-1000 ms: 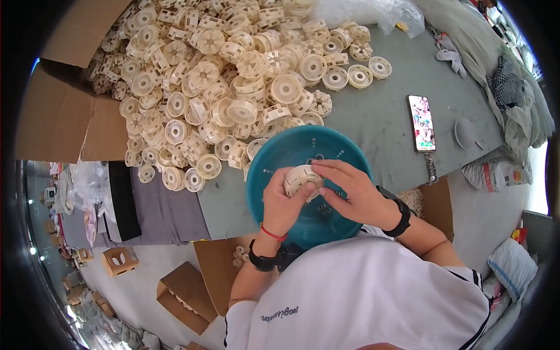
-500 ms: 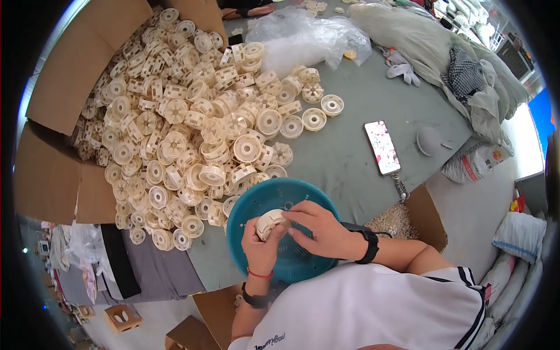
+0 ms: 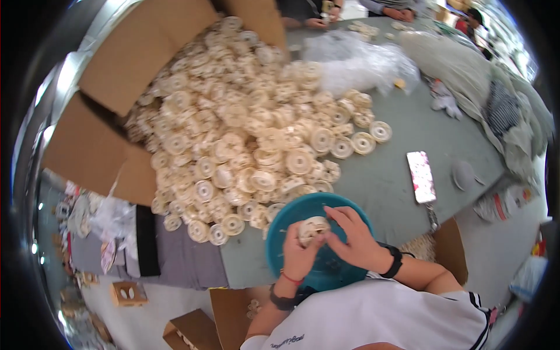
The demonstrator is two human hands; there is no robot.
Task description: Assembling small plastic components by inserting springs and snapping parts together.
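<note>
In my left hand I grip a cream round plastic wheel-like part, tilted, thumb across its near side. Beside that part is my right hand, its thumb and index finger apart at the part's right edge; blur hides whether they touch it. Both hands are over a teal plastic basin, whose contents are too blurred to make out. A large heap of similar cream plastic parts spills rightward over the table from a tipped cardboard box.
On the grey-green tabletop are a lit phone, a grey cup-shaped piece, a glove and clear plastic film. Another person's hands rest at the far edge. An open carton stands at right.
My view has shifted, so the scene appears farther right and mostly lower, with more of the far side visible. My left hand still grips the plastic part; my right index finger has lifted slightly.
</note>
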